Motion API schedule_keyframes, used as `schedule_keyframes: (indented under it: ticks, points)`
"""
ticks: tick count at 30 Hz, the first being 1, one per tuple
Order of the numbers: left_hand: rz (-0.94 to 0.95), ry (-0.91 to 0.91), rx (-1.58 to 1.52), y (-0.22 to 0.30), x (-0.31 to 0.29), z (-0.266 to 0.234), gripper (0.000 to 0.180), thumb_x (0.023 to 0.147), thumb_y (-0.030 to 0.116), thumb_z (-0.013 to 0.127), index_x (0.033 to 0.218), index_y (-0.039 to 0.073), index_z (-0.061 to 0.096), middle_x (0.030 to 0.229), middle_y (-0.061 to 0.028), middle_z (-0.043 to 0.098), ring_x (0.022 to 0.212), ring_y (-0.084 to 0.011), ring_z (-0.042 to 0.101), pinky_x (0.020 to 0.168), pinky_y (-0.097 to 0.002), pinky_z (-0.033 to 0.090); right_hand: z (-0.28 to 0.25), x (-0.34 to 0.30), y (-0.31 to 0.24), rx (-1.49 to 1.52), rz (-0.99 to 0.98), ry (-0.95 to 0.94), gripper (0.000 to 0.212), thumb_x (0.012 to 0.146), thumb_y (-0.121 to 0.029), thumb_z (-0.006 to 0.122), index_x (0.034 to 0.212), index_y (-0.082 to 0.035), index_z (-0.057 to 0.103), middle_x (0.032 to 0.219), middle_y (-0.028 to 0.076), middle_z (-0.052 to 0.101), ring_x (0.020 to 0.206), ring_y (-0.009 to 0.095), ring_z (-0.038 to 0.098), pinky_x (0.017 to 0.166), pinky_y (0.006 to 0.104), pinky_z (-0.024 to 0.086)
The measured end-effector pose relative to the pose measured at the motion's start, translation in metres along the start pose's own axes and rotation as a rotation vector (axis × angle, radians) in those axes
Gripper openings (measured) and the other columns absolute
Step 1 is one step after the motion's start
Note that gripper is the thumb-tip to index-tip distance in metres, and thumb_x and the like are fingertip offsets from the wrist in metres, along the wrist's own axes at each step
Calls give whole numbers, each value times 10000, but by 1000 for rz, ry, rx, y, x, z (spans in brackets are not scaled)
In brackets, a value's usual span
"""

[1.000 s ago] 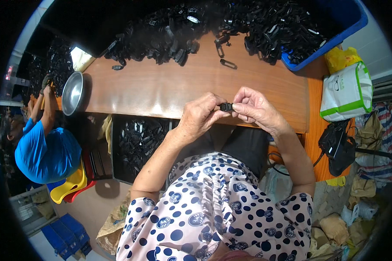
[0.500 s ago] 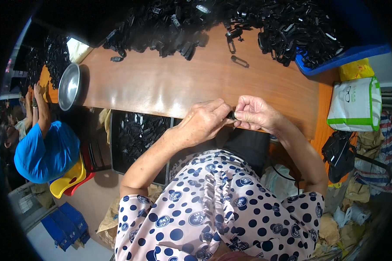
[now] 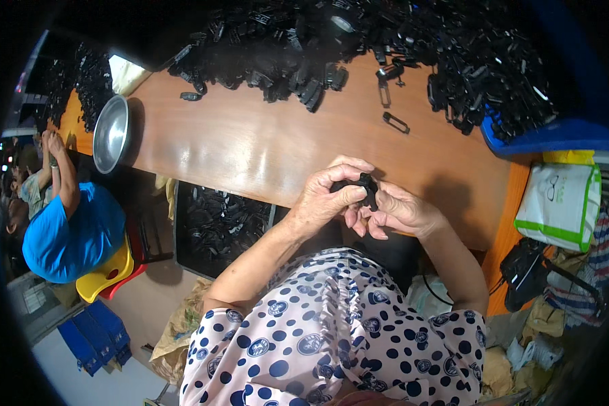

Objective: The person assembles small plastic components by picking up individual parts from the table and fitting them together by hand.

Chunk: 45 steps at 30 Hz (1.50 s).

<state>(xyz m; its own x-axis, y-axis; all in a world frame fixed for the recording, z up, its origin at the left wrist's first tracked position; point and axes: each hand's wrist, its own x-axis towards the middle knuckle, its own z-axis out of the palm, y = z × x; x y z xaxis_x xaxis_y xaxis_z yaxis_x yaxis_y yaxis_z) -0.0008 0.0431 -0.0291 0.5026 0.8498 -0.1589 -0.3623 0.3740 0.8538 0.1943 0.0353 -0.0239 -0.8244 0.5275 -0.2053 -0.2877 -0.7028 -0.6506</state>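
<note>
Near the middle of the frame, just above the near edge of the wooden tabletop [image 3: 271,145], a black piece [image 3: 369,190] sits between the person's 2 hands, and how it is held has changed. 0.5 seconds ago it was nearly hidden between the fingertips; now more of its dark surface shows. The left hand [image 3: 323,196] grasps it, thumb laid across its left part and fingers curled behind. The right hand [image 3: 407,210] has brought its thumb to the piece's right end, while its other fingers fan out below; whether these pinch the piece or only steady it, I cannot tell. That suggests the piece has been turned or regripped, and that handling of it is probably not finished, since it has not been put down. The whole view has shifted too, carrying the loose oblong black frame [image 3: 396,122] farther right, though it lies apart from the hands as before. Heaped black parts [image 3: 267,61] spread across the top of the frame, and more parts lie in the dark tray [image 3: 177,233] at centre left, below the table edge.
</note>
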Motion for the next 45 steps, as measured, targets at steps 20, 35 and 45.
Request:
schedule_keyframes:
  ticks: [20, 35, 45]
  points:
    - [513, 108, 1527, 37, 46, -62, 204, 837, 178, 610, 1024, 96, 608, 992, -90, 563, 833, -237, 584, 689, -353, 475, -66, 18, -69, -1775, -284, 827, 256, 800, -107, 664, 985, -19, 509, 948, 150, 542, 858, 343, 589, 712, 412, 486]
    - [685, 52, 1589, 53, 97, -68, 153, 841, 101, 643, 926, 33, 536, 830, -59, 585, 747, -212, 570, 630, -309, 468, -62, 4, -60, -857, -184, 825, 375, 844, -45, 631, 1181, -35, 465, 872, 39, 585, 742, 163, 618, 603, 270, 491]
    - [434, 102, 758, -2, 30, 12, 367, 872, 65, 625, 1210, 18, 492, 950, -127, 664, 852, -170, 655, 731, -269, 522, 1, -15, -23, 0, -578, 517, 197, 861, -51, 634, 990, -83, 489, 859, 56, 615, 751, 147, 622, 648, 254, 483]
